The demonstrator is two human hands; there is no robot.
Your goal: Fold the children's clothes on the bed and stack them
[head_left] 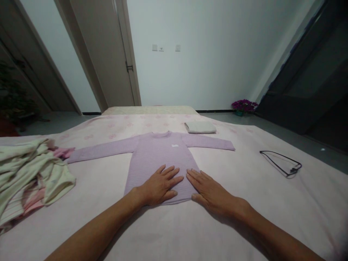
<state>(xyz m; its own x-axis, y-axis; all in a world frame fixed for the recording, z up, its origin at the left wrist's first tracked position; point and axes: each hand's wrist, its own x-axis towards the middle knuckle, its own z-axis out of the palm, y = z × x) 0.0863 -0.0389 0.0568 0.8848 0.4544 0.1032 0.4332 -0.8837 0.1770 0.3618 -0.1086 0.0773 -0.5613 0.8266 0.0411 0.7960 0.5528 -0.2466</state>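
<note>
A lilac long-sleeved top (160, 156) lies flat on the pink-white bed sheet (231, 232), its neck pointing away from me and both sleeves stretched out sideways. A small white mark shows on its chest. My left hand (163, 185) rests flat on the lower middle of the top with its fingers spread. On the lower right edge lies my right hand (206, 188), palm down, its fingers straight and close together, the thumb apart. Neither hand grips the fabric. The left sleeve's cuff reaches a pile of clothes (32, 177).
A folded whitish cloth (200, 127) lies beyond the right sleeve. Farther right is a black hanger-like frame (281, 163). Past the bed stand a door (106, 54), a white wall (203, 72) and a pot of purple flowers (244, 106).
</note>
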